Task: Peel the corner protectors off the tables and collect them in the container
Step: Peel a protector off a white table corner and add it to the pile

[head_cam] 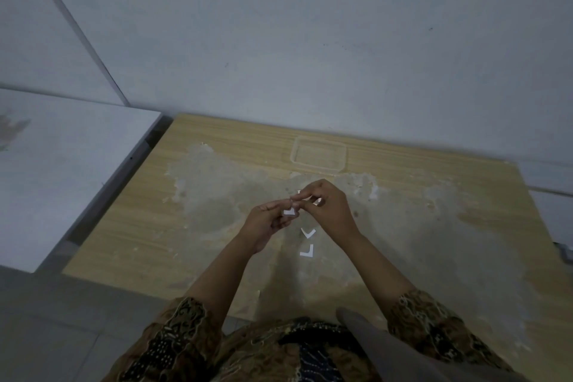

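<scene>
Above the middle of the worn wooden table (418,226), my left hand (266,220) and my right hand (328,205) meet fingertip to fingertip. Between them they pinch a small white L-shaped corner protector (290,211). A second white piece (317,201) shows under my right fingers. Two more white corner protectors lie on the table just below the hands, one (308,232) above the other (307,251). A clear square plastic container (318,154) stands near the table's far edge by the wall; it looks empty.
A white table (62,170) stands to the left, with a dark gap between it and the wooden one. A grey wall (310,40) runs directly behind both. Tiled floor (62,319) lies at the lower left. My patterned sleeves fill the bottom of the view.
</scene>
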{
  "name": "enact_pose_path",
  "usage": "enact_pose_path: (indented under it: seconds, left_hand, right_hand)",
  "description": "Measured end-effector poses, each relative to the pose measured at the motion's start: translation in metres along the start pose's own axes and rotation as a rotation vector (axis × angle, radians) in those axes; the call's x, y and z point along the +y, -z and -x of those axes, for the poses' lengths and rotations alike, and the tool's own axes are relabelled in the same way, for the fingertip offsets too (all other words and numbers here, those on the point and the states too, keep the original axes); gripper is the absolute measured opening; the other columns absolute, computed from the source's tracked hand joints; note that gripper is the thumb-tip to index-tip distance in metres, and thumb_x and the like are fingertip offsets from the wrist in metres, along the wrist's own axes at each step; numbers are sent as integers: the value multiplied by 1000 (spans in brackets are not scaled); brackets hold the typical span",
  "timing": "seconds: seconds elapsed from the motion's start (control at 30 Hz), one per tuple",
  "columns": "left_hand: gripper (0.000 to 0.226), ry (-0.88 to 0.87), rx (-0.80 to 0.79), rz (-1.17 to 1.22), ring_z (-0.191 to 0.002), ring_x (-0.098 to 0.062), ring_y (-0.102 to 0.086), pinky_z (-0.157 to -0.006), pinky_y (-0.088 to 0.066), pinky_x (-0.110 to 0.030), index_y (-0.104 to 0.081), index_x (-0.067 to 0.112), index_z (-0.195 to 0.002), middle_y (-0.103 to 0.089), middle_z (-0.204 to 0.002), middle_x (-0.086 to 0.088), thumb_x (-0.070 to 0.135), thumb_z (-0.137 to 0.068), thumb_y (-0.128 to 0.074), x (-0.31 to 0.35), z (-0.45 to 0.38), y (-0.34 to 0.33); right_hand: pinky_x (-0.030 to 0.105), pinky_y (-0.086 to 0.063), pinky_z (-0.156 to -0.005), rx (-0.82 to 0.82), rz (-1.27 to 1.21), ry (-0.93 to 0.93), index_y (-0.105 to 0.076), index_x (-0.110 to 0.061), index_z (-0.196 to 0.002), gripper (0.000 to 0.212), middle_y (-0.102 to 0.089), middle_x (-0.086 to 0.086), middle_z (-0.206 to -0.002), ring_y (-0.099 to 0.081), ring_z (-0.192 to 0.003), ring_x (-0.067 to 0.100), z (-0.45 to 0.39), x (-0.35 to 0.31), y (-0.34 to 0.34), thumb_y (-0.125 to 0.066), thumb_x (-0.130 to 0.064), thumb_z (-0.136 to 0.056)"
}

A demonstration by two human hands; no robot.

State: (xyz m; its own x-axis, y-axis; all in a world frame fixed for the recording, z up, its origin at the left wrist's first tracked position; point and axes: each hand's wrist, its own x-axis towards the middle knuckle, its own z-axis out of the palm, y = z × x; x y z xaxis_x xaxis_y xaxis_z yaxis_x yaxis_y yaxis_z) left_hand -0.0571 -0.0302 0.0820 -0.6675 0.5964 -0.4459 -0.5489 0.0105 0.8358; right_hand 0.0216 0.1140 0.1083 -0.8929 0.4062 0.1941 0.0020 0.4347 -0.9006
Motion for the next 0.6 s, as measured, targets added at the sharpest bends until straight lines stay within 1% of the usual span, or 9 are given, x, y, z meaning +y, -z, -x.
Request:
enact_pose_path:
  seconds: [0.07, 0.2, 0.3, 0.4, 0.5, 0.6]
  left_hand:
    - [17, 3, -4, 4, -79, -14, -72, -69, -54, -19, -70, 8, -98, -76, -90, -2, 5, -93, -53, 0, 0, 1]
    - [17, 6, -15, -12, -83, -16, -72, -68, -54, -18, -71, 8, -99, -75, -94, -4, 9, -93, -55, 2, -1, 0]
    - [17, 5, -27, -6, -81, -15, -72, -66, -54, -18, -72, 10, -96, -76, -93, -3, 10, -93, -56, 0, -1, -2]
    - [17, 7, -42, -7, -83, -13, -73, -66, -54, -17, -72, 12, -98, -76, -94, -2, 11, -93, -55, 0, 0, -3]
    - [18, 13, -55, -9, -86, -13, -73, -68, -54, -17, -71, 13, -100, -76, -95, -1, 11, -93, -55, 1, -1, -4]
    - [19, 13, -63, -14, -88, -13, -72, -68, -54, -16, -71, 14, -101, -76, -95, 0, 12, -94, -54, 4, -3, -5]
  right_hand:
    - [10, -42, -64, 0, 8, 11, -76, -38, -82, 20, -65, -6, -87, -62, -77, 6, 0, 0, 0, -81, -20, -74]
    - [17, -44, -65, -17, 67, 11, -74, -35, -83, 12, -65, -10, -91, -61, -73, 9, -1, 3, 0, -75, -23, -80]
    - [12, -42, -68, -84, 142, 28, -69, -35, -85, 6, -59, -15, -94, -59, -74, 6, -3, 5, 3, -70, -29, -85]
    - [9, -40, -70, -129, 174, 38, -64, -30, -89, 8, -55, -15, -95, -57, -80, 3, -2, 6, 3, -64, -22, -91]
    - [7, -40, -74, -155, 234, 91, -60, -23, -94, 11, -53, -10, -98, -53, -82, 2, 0, 6, 3, -56, -13, -95]
    - [15, -40, -73, -171, 249, 93, -57, -19, -95, 17, -50, -8, -97, -51, -84, 2, -1, 5, 3, -49, -4, -95]
